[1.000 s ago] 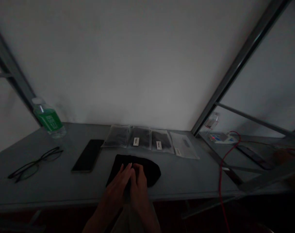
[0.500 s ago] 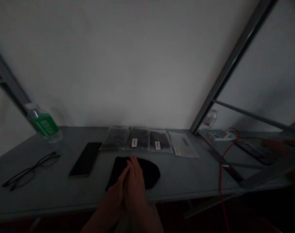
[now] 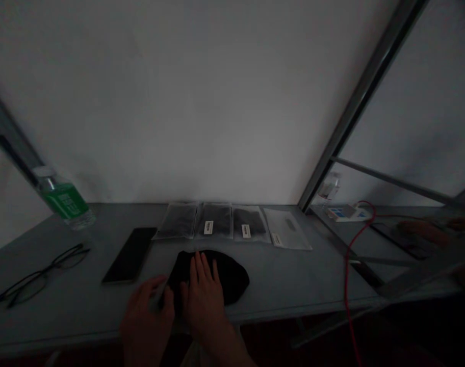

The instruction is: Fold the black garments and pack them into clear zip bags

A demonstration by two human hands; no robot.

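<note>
Black cloth (image 3: 227,272), soft, domed: right hand (image 3: 204,298) spread flat upon it; left hand (image 3: 146,321) curled at its edge, grip unclear. Behind: flat plastic bags (image 3: 213,221), labelled.

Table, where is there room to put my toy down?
Bare table lies right of the black cloth, below the plastic bags. Another strip sits between the phone and the glasses. It's crowded at the cloth, under the left hand and right hand.

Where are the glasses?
In the head view, the glasses lie on the left of the table, just left of the black phone and in front of the water bottle.
</note>
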